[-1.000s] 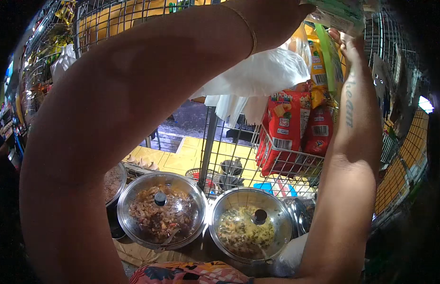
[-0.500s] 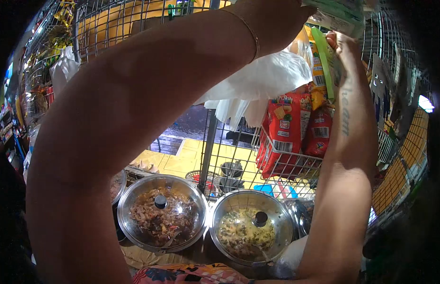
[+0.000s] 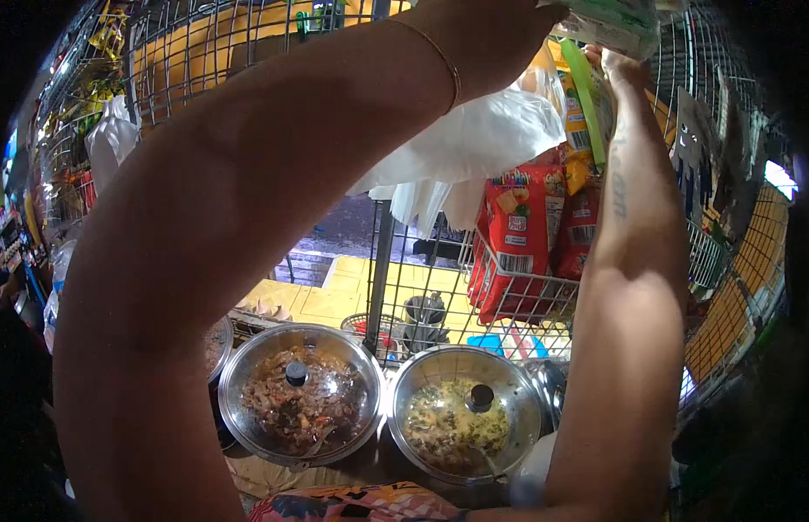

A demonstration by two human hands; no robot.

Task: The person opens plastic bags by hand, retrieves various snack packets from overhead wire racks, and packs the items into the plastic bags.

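My left hand (image 3: 500, 39) reaches across the top of the view, a thin bracelet at its wrist. Its thumb tip lies against a clear plastic pack (image 3: 609, 28) with green print; its other fingers are mostly out of frame. Just under that pack is my right hand (image 3: 620, 65), raised, fingers curled; what they grip is hidden. A green strip (image 3: 585, 100) hangs beside it, in front of yellow snack packets (image 3: 578, 130). White plastic bags (image 3: 474, 139) hang below my left wrist.
Red snack packets (image 3: 516, 230) fill a wire basket (image 3: 530, 294) on the grid. Below are two glass-lidded pots of food, left (image 3: 295, 409) and right (image 3: 456, 422). Another pot is partly hidden by my left arm. Beyond the grid lies a yellow surface (image 3: 322, 300).
The fingers of my right hand, spread a second ago, have curled in, and the hand has shifted left. My left hand and the clear pack have moved slightly left and up together.
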